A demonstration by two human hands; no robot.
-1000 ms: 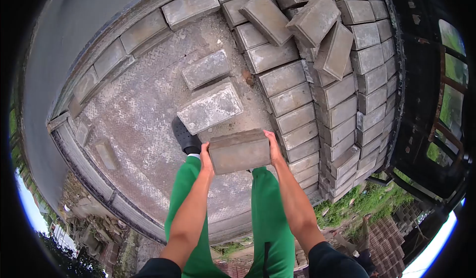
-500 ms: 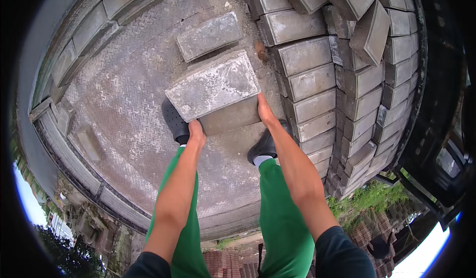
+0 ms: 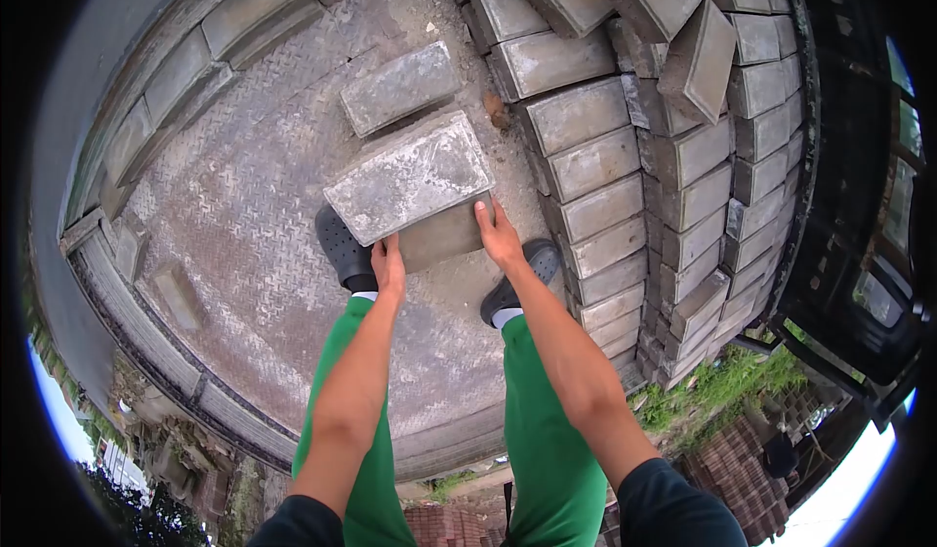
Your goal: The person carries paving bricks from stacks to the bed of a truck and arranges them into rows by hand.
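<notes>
A grey concrete block (image 3: pixel 410 178) with white patches on its upper face sits low between my feet, slightly tilted in view. My left hand (image 3: pixel 388 269) grips its near left corner, with the fingers partly hidden. On its right end is my right hand (image 3: pixel 500 237), thumb lying against the darker near side and fingers around the edge. Whether that darker side belongs to this block or to another beneath it, I cannot tell. Just beyond lies another concrete block (image 3: pixel 400 88) on the metal truck bed (image 3: pixel 244 215).
Stacked concrete blocks (image 3: pixel 595 215) rise in rows on the right, with a tilted loose block (image 3: pixel 698 64) on top. More blocks (image 3: pixel 181 64) line the left wall. A small block (image 3: pixel 178 293) lies at lower left. My dark clogs (image 3: pixel 342 244) flank the held block.
My right hand has shifted from the block's far right corner inward, its thumb now on the near side. The block stays in about the same place, and the view has moved slightly.
</notes>
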